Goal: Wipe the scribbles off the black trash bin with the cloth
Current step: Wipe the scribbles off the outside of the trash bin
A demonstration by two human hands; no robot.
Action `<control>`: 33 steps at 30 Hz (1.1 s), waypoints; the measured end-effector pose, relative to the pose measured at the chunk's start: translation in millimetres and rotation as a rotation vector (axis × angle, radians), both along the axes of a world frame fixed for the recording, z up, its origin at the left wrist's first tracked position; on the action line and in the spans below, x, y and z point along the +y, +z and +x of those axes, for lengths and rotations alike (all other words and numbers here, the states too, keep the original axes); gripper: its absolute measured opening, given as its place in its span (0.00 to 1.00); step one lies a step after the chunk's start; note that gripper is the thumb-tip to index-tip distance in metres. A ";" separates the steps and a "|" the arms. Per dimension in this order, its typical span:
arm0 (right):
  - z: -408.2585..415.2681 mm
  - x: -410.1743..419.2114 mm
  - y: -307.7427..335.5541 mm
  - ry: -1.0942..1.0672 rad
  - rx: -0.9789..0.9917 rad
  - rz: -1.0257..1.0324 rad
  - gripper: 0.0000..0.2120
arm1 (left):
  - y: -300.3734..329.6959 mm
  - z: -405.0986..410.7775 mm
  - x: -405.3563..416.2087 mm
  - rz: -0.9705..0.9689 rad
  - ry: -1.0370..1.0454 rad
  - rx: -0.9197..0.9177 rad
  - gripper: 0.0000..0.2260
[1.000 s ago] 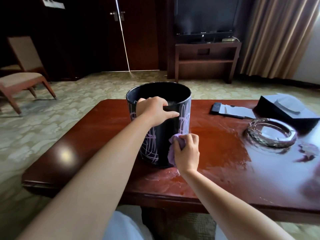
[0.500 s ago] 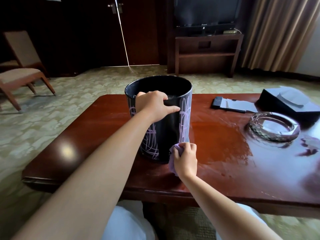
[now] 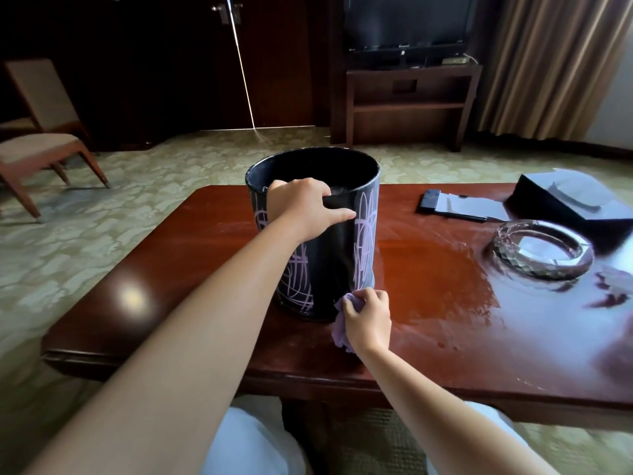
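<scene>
Upright on the wooden bench (image 3: 212, 241), the black trash bin (image 3: 329, 265) shows purple scribbles (image 3: 363, 241); left hand (image 3: 303, 205) grips its rim, right hand (image 3: 368, 320) fingers curl round a purple cloth (image 3: 339, 329) against its base

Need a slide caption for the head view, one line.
Left hand steadies the scribbled black trash bin by its rim; right hand presses a purple cloth near its base.

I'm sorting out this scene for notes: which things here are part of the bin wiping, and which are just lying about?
In the job:
trash bin, with purple scribbles
cloth, at its base
left hand, gripping the rim
right hand, gripping the cloth

Lying about:
glass ashtray
dark box
paper sheet
table
</scene>
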State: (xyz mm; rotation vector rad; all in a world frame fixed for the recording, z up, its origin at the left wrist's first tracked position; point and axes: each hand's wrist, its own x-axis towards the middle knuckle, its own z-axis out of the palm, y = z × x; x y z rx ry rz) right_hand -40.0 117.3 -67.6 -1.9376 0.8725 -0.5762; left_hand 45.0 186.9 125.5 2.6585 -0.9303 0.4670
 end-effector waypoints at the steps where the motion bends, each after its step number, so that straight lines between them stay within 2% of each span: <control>1: -0.8 3.1 -1.1 -0.007 -0.050 -0.009 0.05 | 0.1 -0.3 0.1 0.002 0.003 -0.001 0.27; 6: 4.1 11.8 -5.7 0.037 0.074 0.055 0.07 | 0.2 -0.5 0.2 -0.008 0.000 0.010 0.28; 10: 3.8 11.9 -7.9 -0.031 -0.065 0.054 0.06 | 0.5 -1.6 0.2 0.002 -0.003 -0.007 0.28; 14: 9.3 5.5 -10.0 -0.029 0.098 0.151 0.06 | -0.1 0.0 0.2 -0.008 -0.007 -0.001 0.27; 19: 10.8 -6.3 -10.3 -0.205 0.025 0.257 0.06 | 0.5 -0.2 1.0 0.002 -0.015 0.027 0.26; 25: 14.2 -13.8 -5.1 -0.187 0.036 0.279 0.06 | 2.7 -1.5 2.4 -0.033 -0.056 0.037 0.24; 28: 10.3 -15.0 -4.7 -0.068 0.099 0.283 0.02 | 2.9 -3.0 3.4 -0.055 -0.052 0.032 0.22; 33: 8.3 -18.9 -3.2 -0.169 0.032 0.338 0.04 | 1.9 0.0 7.8 -0.054 -0.057 0.004 0.18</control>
